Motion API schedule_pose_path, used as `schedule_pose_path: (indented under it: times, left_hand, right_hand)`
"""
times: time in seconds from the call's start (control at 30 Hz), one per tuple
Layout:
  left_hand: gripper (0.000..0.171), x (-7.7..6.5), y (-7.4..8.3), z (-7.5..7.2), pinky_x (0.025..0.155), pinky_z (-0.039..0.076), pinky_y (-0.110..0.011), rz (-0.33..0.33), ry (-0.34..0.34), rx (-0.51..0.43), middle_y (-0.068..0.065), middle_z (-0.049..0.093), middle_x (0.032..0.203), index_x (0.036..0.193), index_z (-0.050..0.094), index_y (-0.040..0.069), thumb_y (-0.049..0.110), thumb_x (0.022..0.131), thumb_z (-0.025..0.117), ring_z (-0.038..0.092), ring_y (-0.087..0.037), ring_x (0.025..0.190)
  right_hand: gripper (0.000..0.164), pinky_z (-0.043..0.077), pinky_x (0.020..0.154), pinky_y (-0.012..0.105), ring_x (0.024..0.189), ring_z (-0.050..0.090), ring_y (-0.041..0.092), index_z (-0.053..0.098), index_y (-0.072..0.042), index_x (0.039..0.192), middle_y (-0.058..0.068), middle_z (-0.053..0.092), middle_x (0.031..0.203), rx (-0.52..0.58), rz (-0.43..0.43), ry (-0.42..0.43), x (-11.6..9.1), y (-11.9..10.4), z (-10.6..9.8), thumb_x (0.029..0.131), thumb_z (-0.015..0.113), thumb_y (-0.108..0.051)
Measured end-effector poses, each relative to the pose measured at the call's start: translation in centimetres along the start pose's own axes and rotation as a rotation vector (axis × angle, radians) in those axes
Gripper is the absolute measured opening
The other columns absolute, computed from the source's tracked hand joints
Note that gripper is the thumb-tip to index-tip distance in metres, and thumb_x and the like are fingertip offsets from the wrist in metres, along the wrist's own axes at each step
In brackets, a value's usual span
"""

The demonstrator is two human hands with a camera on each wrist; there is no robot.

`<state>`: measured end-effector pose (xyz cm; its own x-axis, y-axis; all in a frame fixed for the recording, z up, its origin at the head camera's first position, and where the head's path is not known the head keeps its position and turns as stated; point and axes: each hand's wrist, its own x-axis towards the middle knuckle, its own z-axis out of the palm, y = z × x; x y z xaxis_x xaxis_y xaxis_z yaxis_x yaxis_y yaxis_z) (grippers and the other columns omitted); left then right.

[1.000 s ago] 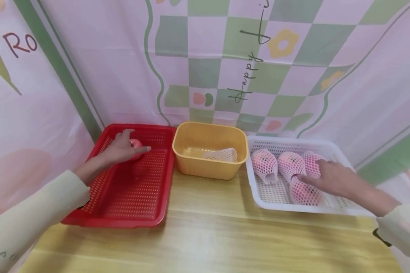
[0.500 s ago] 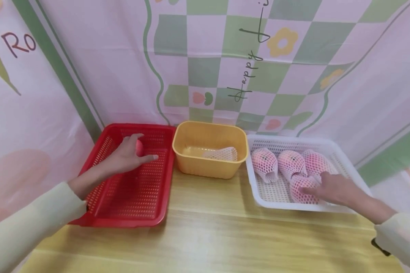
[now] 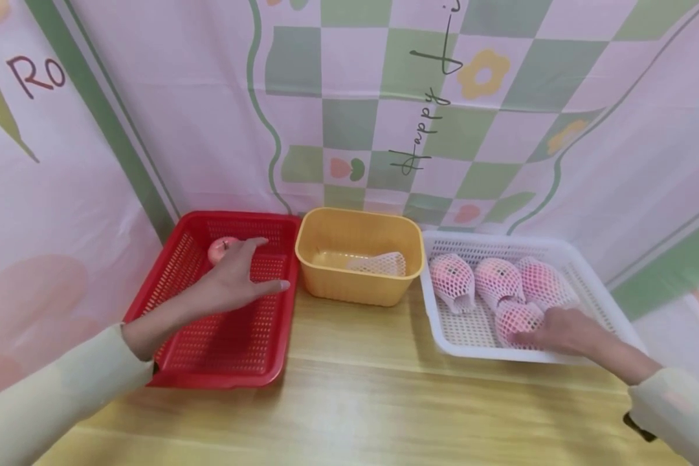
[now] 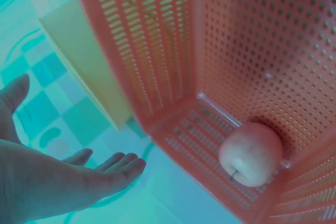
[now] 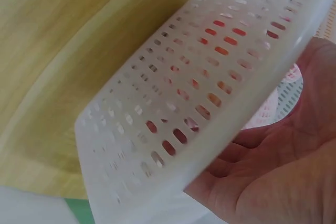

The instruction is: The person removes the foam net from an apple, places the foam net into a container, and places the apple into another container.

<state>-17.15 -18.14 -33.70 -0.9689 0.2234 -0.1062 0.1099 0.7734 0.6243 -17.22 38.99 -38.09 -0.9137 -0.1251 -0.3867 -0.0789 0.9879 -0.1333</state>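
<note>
In the head view, my left hand (image 3: 230, 278) hovers over the red basket (image 3: 279, 349) with thumb and fingers spread, holding nothing. A bare pink-red apple (image 3: 220, 249) lies at the basket's far end, partly covered by that hand; the left wrist view shows this apple (image 4: 251, 155) whole, apart from the fingers. My right hand (image 3: 571, 331) reaches into the white basket (image 3: 451, 343) and grips the nearest apple in a pink foam net (image 3: 515, 320), thumb along its front. The right wrist view shows the hand (image 5: 283, 177) curled behind the basket wall, which hides the fingertips.
Several more net-wrapped apples (image 3: 497, 278) lie in the white basket. Between the two baskets stands a yellow bin (image 3: 349, 285) with an empty foam net (image 3: 384, 263) inside. All stand on a wooden table (image 3: 349, 401) against a patterned cloth (image 3: 349, 123).
My left hand has drawn back from the bare apple toward the right and nearer to me, leaving it in the red basket. My right hand has come down onto the nearest net-wrapped apple.
</note>
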Motion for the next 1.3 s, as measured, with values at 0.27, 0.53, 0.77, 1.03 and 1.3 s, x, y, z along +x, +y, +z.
schedule_pose_path:
  times: [0.27,0.53,0.77,1.03,1.3]
  left_hand:
    - [0.101,-0.8,1.0,1.4,0.110,0.047,-0.065,0.034,-0.026,0.005,-0.022,0.040,0.160,0.163,0.028,0.002,0.048,0.091,0.081,0.041,-0.041,0.145]
    - [0.096,-1.7,2.4,2.5,0.111,0.049,-0.060,0.103,-0.042,-0.008,-0.018,0.041,0.160,0.163,0.031,0.006,0.042,0.090,0.083,0.042,-0.035,0.145]
    - [0.102,-2.9,3.7,3.6,0.114,0.046,-0.061,0.116,-0.092,-0.033,-0.013,0.037,0.163,0.165,0.028,0.010,0.048,0.089,0.084,0.039,-0.032,0.149]
    - [0.100,-3.9,4.6,5.2,0.121,0.039,-0.057,0.131,-0.134,-0.066,-0.013,0.037,0.164,0.164,0.030,0.008,0.047,0.089,0.085,0.039,-0.030,0.150]
    - [0.100,-4.6,5.0,6.1,0.123,0.036,-0.055,0.127,-0.145,-0.075,-0.009,0.037,0.166,0.164,0.032,0.013,0.046,0.087,0.086,0.035,-0.028,0.154]
  right_hand:
    - [0.067,0.054,0.061,0.039,0.065,0.060,0.023,0.067,0.004,0.083,0.007,0.061,0.071,-0.012,-0.034,-0.008,0.8,0.0,0.3,0.094,0.068,-0.062]
    - [0.076,0.054,0.061,0.040,0.067,0.060,0.024,0.063,0.014,0.097,0.008,0.063,0.072,0.018,-0.029,0.014,1.3,-0.5,0.5,0.092,0.072,-0.062]
    - [0.085,0.056,0.064,0.045,0.071,0.063,0.027,0.058,0.021,0.111,0.012,0.066,0.076,0.025,-0.032,0.043,1.6,-0.7,0.8,0.091,0.074,-0.060]
    - [0.053,0.043,0.051,0.031,0.054,0.052,0.017,0.058,-0.012,0.065,0.002,0.058,0.059,0.090,-0.021,0.087,2.2,-0.5,1.9,0.088,0.079,-0.055]
    - [0.052,0.039,0.047,0.029,0.048,0.045,0.012,0.052,-0.017,0.056,-0.002,0.054,0.051,0.135,-0.007,0.136,2.2,-0.3,2.3,0.082,0.084,-0.049]
